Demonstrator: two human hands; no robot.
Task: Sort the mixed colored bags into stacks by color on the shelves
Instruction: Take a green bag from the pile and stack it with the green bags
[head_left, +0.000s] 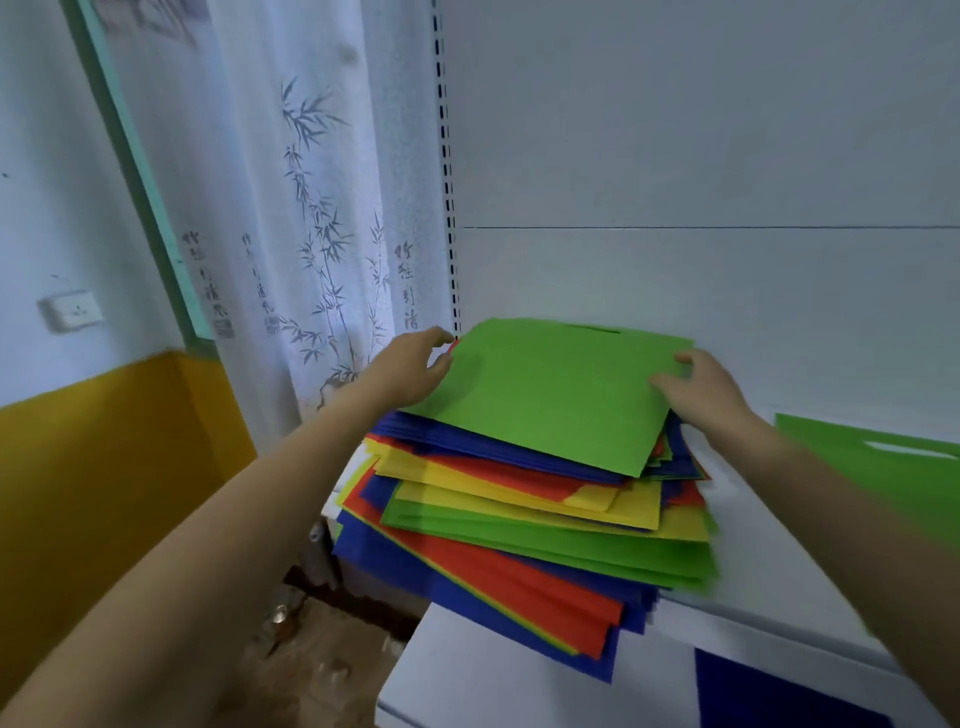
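Green flat bag (550, 395) atop multicoloured stack (519, 535)

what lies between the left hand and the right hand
A flat bright green bag with a slot handle spans the gap, the left hand and right hand gripping its side edges; head view shows it.

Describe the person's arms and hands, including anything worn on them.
Both arms are bare along all that shows, with no sleeves in view. The left hand and right hand wear no gloves, and no watch, bracelet or ring shows.
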